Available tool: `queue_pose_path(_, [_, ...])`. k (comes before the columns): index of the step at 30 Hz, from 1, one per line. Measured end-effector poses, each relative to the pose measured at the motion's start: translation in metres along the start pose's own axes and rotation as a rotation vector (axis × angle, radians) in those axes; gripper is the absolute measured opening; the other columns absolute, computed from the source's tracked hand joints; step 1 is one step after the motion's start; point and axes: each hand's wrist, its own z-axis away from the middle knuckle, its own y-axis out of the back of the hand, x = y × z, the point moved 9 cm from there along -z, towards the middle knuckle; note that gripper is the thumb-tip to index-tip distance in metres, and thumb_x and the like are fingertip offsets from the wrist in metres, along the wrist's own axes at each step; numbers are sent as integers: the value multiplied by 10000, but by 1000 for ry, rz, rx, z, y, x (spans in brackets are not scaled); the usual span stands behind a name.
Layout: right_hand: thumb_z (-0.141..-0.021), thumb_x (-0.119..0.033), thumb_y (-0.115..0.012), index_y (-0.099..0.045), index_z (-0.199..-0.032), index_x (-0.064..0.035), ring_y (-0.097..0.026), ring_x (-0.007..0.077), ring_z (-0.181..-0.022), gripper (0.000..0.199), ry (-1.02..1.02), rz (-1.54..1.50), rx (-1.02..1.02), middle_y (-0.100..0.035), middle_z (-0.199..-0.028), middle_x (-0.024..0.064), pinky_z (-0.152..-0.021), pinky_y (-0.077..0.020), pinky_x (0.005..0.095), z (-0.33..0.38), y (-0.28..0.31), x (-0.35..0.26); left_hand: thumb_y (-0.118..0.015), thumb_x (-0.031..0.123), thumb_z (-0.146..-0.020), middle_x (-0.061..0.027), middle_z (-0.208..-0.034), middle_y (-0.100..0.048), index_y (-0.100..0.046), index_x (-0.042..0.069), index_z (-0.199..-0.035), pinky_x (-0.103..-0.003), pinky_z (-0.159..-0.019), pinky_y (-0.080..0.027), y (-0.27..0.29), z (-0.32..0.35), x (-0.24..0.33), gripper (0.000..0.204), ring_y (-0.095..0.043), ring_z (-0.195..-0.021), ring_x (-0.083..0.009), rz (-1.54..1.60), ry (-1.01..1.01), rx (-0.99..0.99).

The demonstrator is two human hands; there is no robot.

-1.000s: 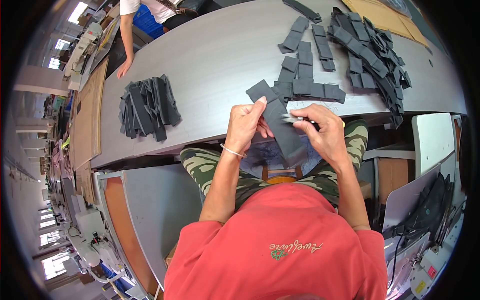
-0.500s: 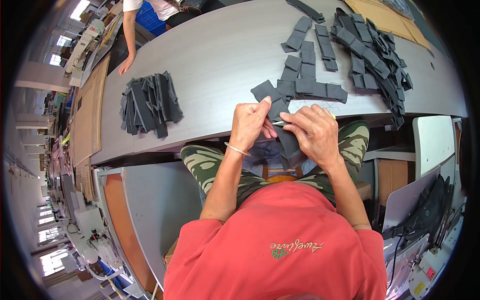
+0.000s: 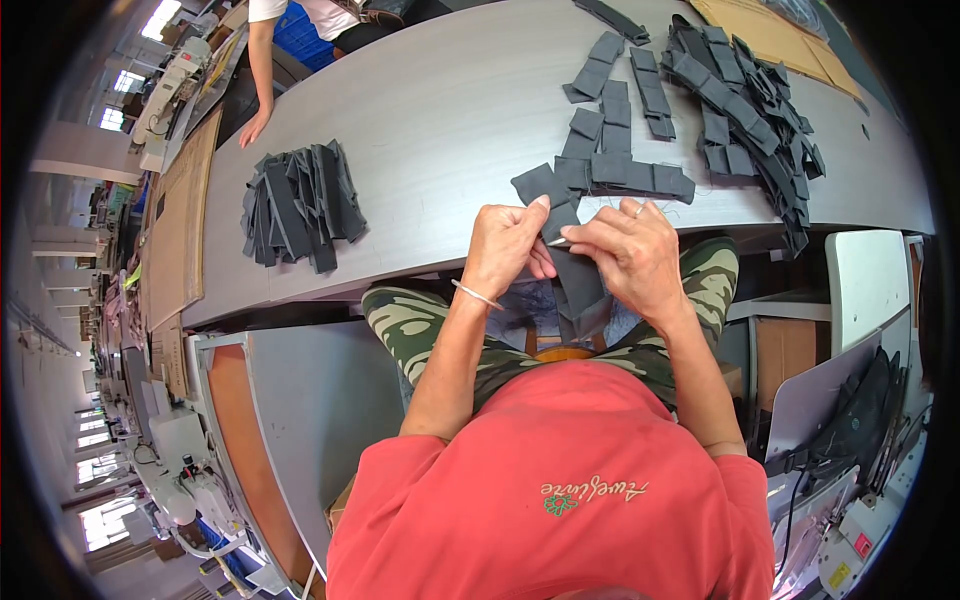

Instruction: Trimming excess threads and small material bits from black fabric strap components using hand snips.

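A dark grey fabric strip [image 3: 578,275], folded into flat squares, hangs over the table's near edge above my lap. My left hand [image 3: 505,245] pinches it along its left side, thumb on top and fingers beneath. My right hand [image 3: 632,250] is closed on a small tool with a thin pale pointed tip [image 3: 557,242]; most of the tool is hidden in the fingers. The tip lies against the strip, between both hands. Just beyond, similar grey strips [image 3: 640,175] lie on the table, with loose threads at their edges.
A heap of grey strips [image 3: 745,110] lies at the right of the table [image 3: 430,130]; a neater pile of them [image 3: 300,205] sits at the left. Cardboard [image 3: 790,45] covers the far right corner. Another person's hand [image 3: 255,128] rests on the far left edge.
The strip has shifted slightly to the right in my hands. My right hand has turned a little, with the tool's tip still at the strip. The piles have not moved.
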Motion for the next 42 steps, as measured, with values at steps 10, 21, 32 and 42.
queue_pose_path(10, [-688,-64,-699,-650,-989,-95,-581,207,-670,306,-391,-493,97,-592,-797,64,-613,-458,304,3,1,28,-541,307,-921,-149,-497,-557,-538,-15,-557,-251,-335,-434,6,-3,-1,486,-589,-406,-207,107,17,14])
queue_pose_path(21, [-798,-97,-594,-567,-798,-54,-594,339,-719,51,-607,60,71,-616,-817,95,-605,-460,393,22,19,90,-574,321,-913,-65,-648,-618,-627,-8,-724,-221,-452,-465,11,2,2,383,-568,-520,-108,167,-21,-20])
queue_pose_path(32, [-749,50,-666,-621,-1049,-59,-454,73,-752,322,-506,-678,135,-483,-836,-6,-684,-400,178,-3,4,59,-593,197,-907,62,-707,-562,-647,42,-900,-153,-515,-363,-5,0,-3,165,-462,-608,2,203,-90,-38])
queue_pose_path(42, [-705,-11,-633,-624,-828,-67,-599,275,-669,136,-456,-295,18,-608,-779,63,-578,-448,355,-12,-6,51,-606,253,-906,79,-630,-481,-636,40,-902,-176,-459,-299,-7,-3,-13,215,-371,-541,-2,100,-87,-26])
